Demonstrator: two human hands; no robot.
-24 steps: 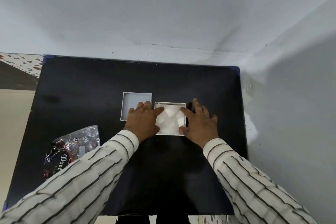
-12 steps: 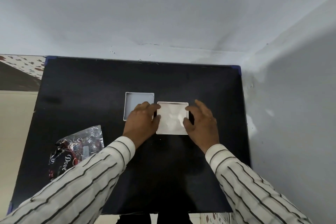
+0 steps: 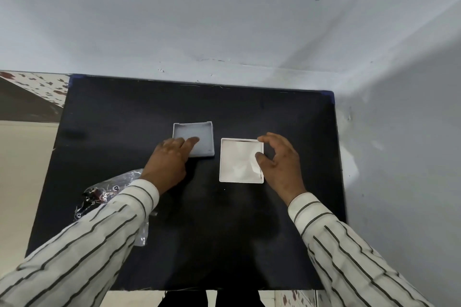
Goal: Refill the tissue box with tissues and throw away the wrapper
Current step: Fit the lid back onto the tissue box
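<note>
A square white tissue box (image 3: pixel 225 177) sits open on the black table, filled with white tissues (image 3: pixel 238 159). My right hand (image 3: pixel 279 164) rests at its right edge, thumb and fingers curled against the rim, holding nothing clearly. To the left lies the box's grey lid (image 3: pixel 199 132), upside down. My left hand (image 3: pixel 169 159) lies over the lid's near left corner, fingers spread on it. The crumpled clear plastic wrapper (image 3: pixel 99 194) with dark printing lies at the left, partly hidden under my left sleeve.
The black table (image 3: pixel 124 112) stands in a corner, with a pale wall behind it and another close on the right. Its left edge borders a beige floor and a speckled surface (image 3: pixel 37 85).
My left hand has left the tissue box and moved left onto the grey lid. My right hand has slid to the box's right edge. The tissues lie flatter in the box.
</note>
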